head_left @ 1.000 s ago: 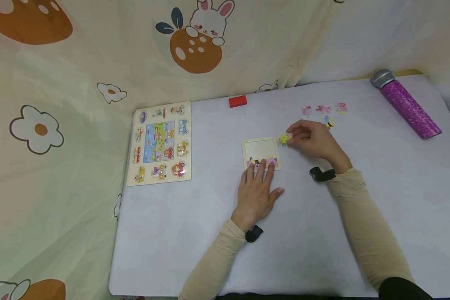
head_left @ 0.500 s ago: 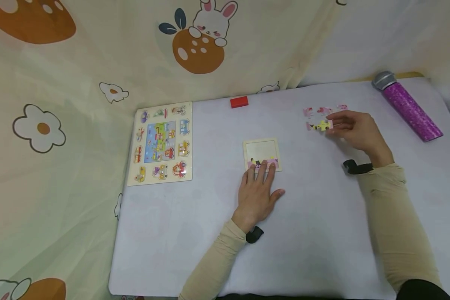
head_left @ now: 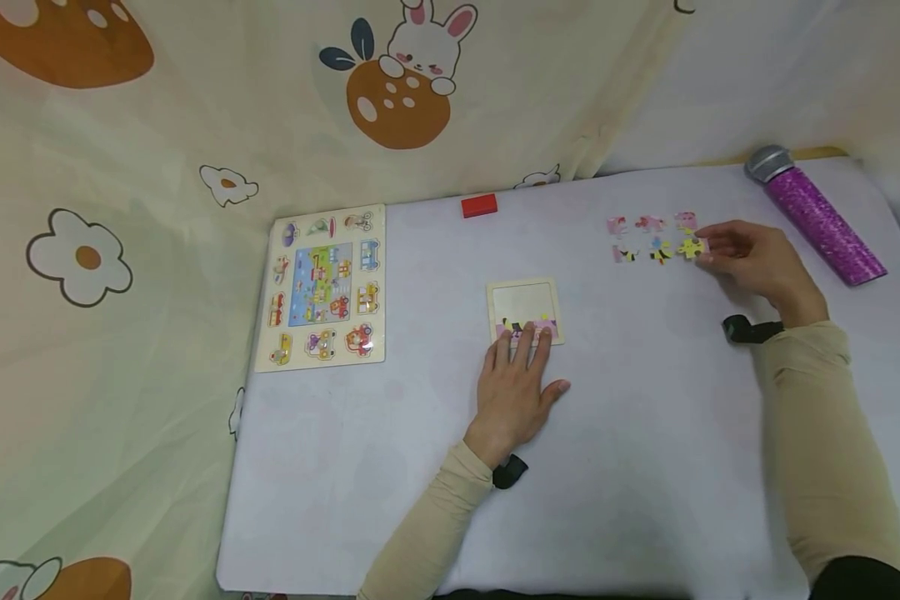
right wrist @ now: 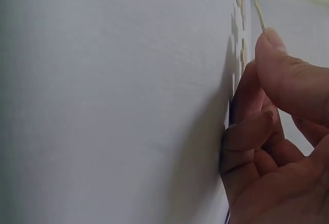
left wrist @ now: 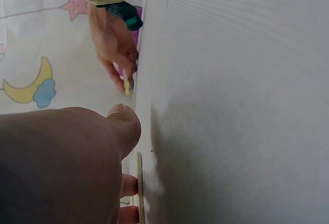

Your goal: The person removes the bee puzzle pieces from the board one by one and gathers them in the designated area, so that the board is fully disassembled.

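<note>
My right hand [head_left: 765,262] pinches a small yellow jigsaw puzzle piece [head_left: 691,248] by its edge, at the lower right of a group of loose puzzle pieces [head_left: 649,223]. In the right wrist view the puzzle piece [right wrist: 260,16] stands tilted off the table above the thumb. My left hand [head_left: 512,404] lies with straight, spread fingers on the near side of a small square puzzle tray [head_left: 522,282]. Pink and yellow pieces [head_left: 546,323] line the tray's near side, partly covered by the fingertips. In the left wrist view the tray edge [left wrist: 140,183] shows beside the fingers.
A large picture puzzle board [head_left: 318,351] lies at the left of the white table [head_left: 390,467]. A red block [head_left: 479,206] sits near the back edge. At the back right lies a purple glitter microphone [head_left: 821,217].
My right hand has carried the yellow puzzle piece from beside the tray, rightward and slightly back to the loose pieces. The left hand stays on the tray.
</note>
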`<state>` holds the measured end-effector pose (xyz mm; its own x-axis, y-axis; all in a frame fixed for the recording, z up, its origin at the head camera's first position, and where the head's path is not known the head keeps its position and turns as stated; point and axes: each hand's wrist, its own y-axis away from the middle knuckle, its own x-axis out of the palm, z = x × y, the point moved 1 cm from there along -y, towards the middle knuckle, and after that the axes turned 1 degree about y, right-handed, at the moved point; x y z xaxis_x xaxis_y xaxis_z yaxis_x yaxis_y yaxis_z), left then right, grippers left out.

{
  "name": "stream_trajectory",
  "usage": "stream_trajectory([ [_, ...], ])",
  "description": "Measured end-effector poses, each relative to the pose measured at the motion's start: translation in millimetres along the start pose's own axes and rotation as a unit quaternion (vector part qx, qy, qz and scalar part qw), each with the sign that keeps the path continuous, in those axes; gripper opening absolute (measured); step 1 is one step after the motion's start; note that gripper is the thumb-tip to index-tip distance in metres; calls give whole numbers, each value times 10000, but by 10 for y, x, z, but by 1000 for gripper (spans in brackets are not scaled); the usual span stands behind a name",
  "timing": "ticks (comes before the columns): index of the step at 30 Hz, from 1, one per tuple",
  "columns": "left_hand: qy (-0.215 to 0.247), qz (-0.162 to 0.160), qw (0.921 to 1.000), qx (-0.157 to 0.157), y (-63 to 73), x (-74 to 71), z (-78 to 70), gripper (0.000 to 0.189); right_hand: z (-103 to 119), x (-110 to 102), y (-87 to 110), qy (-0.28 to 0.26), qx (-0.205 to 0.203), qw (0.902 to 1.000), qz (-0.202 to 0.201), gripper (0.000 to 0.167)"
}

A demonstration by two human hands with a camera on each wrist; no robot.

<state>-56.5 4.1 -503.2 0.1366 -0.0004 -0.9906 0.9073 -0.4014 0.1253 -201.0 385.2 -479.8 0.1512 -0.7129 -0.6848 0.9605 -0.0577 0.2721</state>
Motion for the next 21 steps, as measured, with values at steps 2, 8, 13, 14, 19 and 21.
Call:
stream_trajectory([
  [2,-5,-11,10000,1,0,3,-1,79,-19,-10,-17,10,-6,10000,-55,52],
  [8,-2,-67,10000,7,2,15,1,79,-24,-31,-50,-8,-94,9999,-91,50],
  [13,30,-98,9999,7,4,20,4,79,6,-37,-62,122,-102,9999,-17,50],
  [14,43,-102,9999,4,5,20,5,79,11,-36,-66,153,-87,9998,-3,50],
  [19,66,-111,9999,10,12,23,2,80,15,-35,-85,393,-23,9992,83,53],
  [21,58,-119,9999,19,15,23,1,80,9,-36,-93,456,-50,9989,98,55],
])
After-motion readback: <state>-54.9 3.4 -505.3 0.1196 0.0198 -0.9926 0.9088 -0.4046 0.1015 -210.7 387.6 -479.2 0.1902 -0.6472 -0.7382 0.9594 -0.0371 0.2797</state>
